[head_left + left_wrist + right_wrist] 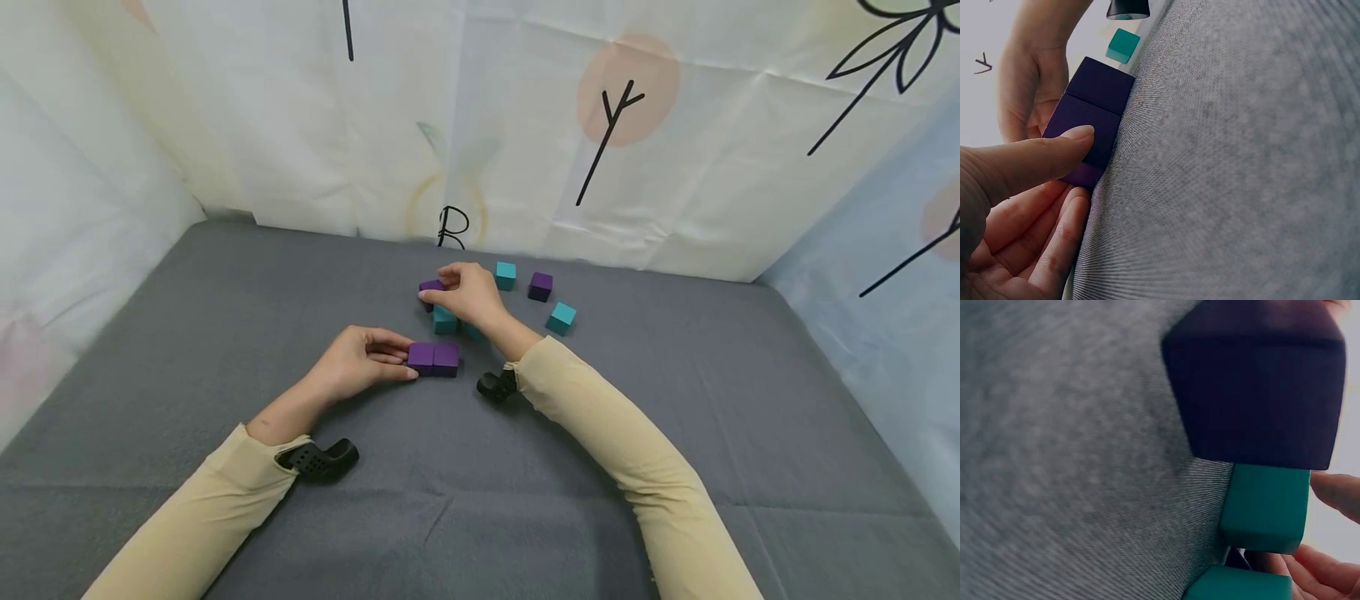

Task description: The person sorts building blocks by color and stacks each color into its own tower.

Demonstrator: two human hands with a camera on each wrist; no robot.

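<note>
My left hand (360,362) pinches the left one of two purple cubes that stand side by side; its thumb and fingers lie on that left cube (421,358). Touching it is the second purple cube (446,360), also seen as the purple cube (1100,81) in the left wrist view. Farther back, my right hand (474,293) holds another purple cube (429,287) between thumb and fingers, partly covered by them. Just in front of it sits a teal cube (445,321). A second teal cube (474,332) is mostly hidden below the right wrist.
Behind and right of the right hand lie a teal cube (506,276), a purple cube (540,287) and another teal cube (561,318). Everything rests on a grey cloth surface (450,533), with a patterned white curtain (510,117) along its back edge.
</note>
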